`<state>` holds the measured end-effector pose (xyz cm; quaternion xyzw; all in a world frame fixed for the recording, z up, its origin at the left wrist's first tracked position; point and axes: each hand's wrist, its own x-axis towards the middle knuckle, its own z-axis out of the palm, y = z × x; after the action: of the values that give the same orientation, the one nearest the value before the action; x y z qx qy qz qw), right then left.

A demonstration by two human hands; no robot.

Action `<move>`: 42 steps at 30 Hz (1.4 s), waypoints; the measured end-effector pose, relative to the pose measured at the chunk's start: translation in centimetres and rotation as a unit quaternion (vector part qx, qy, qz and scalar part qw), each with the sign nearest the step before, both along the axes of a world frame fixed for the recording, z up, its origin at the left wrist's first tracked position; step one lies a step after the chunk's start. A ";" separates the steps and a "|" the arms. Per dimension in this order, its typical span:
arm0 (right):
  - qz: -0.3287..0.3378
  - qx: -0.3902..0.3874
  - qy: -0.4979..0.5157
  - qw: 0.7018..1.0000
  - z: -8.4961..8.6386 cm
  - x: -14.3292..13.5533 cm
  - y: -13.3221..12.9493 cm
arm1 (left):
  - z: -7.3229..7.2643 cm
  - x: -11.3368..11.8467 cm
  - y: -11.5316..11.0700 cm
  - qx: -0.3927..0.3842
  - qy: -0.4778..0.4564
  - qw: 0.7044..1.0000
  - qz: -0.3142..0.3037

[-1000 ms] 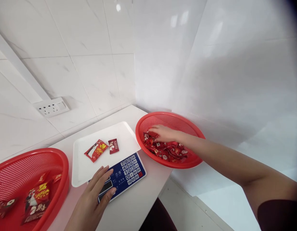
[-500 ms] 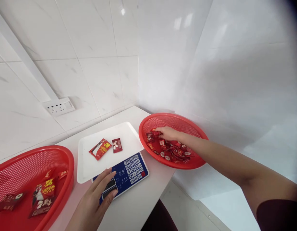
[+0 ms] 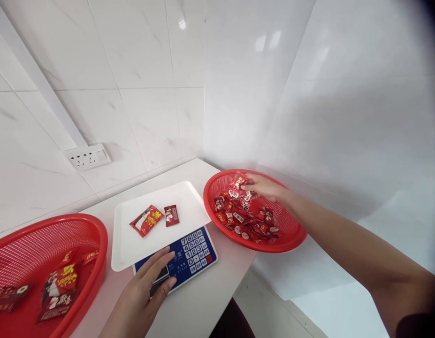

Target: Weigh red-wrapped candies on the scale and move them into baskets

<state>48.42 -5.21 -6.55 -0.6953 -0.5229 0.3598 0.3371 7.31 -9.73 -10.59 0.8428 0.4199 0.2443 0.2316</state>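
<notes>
My right hand (image 3: 261, 186) pinches a small red candy packet (image 3: 240, 180) just above the right red basket (image 3: 298, 241), where many red-wrapped candies (image 3: 254, 227) lie in a heap. Over the lower left of the blue scale keypad panel (image 3: 194, 251), my left hand (image 3: 147, 288) rests with fingers apart, holding nothing and partly covering the display. On the scale's white tray (image 3: 127, 249) lie a larger red and yellow packet (image 3: 147, 220) and a smaller dark red packet (image 3: 171, 215), side by side.
Another red basket (image 3: 101, 244) at the lower left holds several red packets (image 3: 60, 291). Everything stands on a white table (image 3: 198, 305) in a corner of tiled walls. A socket panel (image 3: 87, 157) is fixed to the left wall. The table's right edge drops to the floor.
My right hand has lifted out of the candy heap, raising a red packet toward the basket's far rim. My left hand stays at the scale panel. The packets on the tray have not moved.
</notes>
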 end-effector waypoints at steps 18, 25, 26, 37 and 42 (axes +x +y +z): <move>0.194 0.009 0.189 0.963 3.2 -11.4 -2.5 | 1.9 3.5 -1.4 -0.356 -0.322 0.876 -0.053; 0.359 -0.079 0.175 0.913 1.2 -19.3 -3.8 | 0.8 4.4 -2.6 -0.496 -0.424 0.758 0.005; 0.359 -0.078 0.185 0.911 0.8 -19.7 -3.5 | 0.6 4.1 -2.6 -0.497 -0.432 0.752 0.032; 0.189 -0.072 0.177 0.963 -0.7 -21.8 2.2 | 1.3 -0.6 -1.0 -0.412 -0.550 0.701 0.190; 0.168 -0.051 0.133 0.975 -0.7 -21.2 3.6 | 1.4 -2.4 -2.1 -0.413 -0.535 0.715 0.179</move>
<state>27.19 -1.60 -7.21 -0.5596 -0.5636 0.5272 0.3022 4.95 -11.78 -9.16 0.3006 0.4283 0.4939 0.6945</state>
